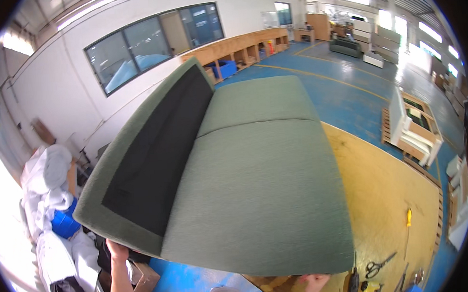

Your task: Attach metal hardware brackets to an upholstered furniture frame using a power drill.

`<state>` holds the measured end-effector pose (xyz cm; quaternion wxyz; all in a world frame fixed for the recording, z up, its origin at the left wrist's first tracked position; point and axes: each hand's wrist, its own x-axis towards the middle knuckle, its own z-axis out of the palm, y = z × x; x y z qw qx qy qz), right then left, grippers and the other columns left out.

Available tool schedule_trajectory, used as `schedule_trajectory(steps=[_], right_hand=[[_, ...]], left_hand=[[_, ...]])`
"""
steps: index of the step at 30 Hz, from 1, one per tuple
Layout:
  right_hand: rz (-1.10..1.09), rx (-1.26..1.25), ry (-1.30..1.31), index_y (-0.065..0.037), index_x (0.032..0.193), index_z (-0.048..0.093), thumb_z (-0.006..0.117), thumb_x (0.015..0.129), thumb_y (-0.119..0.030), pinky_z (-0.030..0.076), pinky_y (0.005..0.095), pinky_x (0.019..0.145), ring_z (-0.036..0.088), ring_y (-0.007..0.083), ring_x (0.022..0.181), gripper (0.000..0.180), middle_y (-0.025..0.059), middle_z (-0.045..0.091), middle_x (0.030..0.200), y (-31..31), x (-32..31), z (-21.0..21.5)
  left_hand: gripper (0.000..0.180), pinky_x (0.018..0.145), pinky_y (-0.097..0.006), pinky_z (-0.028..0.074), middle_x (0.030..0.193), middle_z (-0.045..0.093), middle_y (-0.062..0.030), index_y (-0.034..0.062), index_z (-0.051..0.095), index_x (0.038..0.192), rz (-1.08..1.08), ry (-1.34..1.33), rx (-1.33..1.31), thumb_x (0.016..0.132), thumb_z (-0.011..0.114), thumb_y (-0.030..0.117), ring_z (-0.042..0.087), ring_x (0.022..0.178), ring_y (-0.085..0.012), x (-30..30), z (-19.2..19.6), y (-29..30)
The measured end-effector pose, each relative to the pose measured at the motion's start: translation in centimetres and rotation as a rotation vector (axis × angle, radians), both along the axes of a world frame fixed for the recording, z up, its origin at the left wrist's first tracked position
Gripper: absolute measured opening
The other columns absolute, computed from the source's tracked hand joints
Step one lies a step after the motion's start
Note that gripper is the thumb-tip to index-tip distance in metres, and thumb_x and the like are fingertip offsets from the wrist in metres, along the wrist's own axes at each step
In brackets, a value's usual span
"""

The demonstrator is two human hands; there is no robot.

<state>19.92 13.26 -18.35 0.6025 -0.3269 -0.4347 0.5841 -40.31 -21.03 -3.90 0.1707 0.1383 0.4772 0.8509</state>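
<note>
Head view shows the green sofa piece [258, 192] partly over the yellow surface [387, 190], our 2 hands apart: left hand [118, 251] gripping its raised side's lower corner, probably to steady the overhang, right hand [313, 282] at its near edge, clasp unclear.

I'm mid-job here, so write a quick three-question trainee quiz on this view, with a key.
1. Which is nearer the scissors: the left hand or the right hand?
2. The scissors lie on: A) the blue floor; B) the yellow tabletop; C) the wooden shelving.
3. True or false: the black-faced panel is left of the broad green padded section.

Key: 1. Right hand. 2. B. 3. True.
</note>
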Motion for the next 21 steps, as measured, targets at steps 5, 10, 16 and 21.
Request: schedule_trajectory(steps=[5,10,16,21], right_hand=[[-0.298,-0.242,-0.333,0.003,0.100,0.047,0.051,0.075,0.000,0.044,0.0359,0.036,0.050,0.0258,0.042,0.025,0.0134,0.058,0.073,24.3,10.1,-6.3],[-0.588,0.338,-0.945,0.000,0.121,0.068,0.058,0.098,-0.020,0.046,0.0338,0.100,0.061,0.0233,0.116,0.032,0.0167,0.069,0.117,35.8,2.8,9.3],[0.002,0.419,-0.446,-0.002,0.116,0.069,0.062,0.098,-0.014,0.055,0.0322,0.083,0.069,0.0197,0.089,0.022,0.0100,0.070,0.099,26.7,0.4,29.9],[-0.628,0.387,-0.545,0.000,0.133,0.059,0.052,0.105,-0.024,0.049,0.0290,0.097,0.064,0.0143,0.108,0.038,0.0136,0.068,0.117,22.8,13.9,33.0]], left_hand=[[0.055,0.110,-0.043,0.040,0.138,0.057,-0.0056,0.0088,0.051,0.140,-0.118,-0.006,-0.070,0.100,0.058,0.045,0.051,0.129,-0.0237,14.1,0.3,9.5],[0.120,0.124,-0.047,0.005,0.169,-0.017,-0.0105,0.0120,-0.013,0.161,-1.029,0.395,-0.343,0.088,0.072,0.055,-0.008,0.155,-0.0217,28.4,-4.4,17.0],[0.026,0.086,-0.041,0.055,0.114,0.072,-0.0123,0.0029,0.071,0.111,-1.679,1.208,-0.292,0.099,0.065,0.025,0.069,0.099,-0.0337,21.7,5.1,27.9],[0.026,0.089,-0.045,0.056,0.111,0.071,-0.0155,0.0019,0.071,0.108,-0.638,1.474,-0.162,0.090,0.074,0.021,0.069,0.104,-0.0345,-0.3,11.3,35.5]])
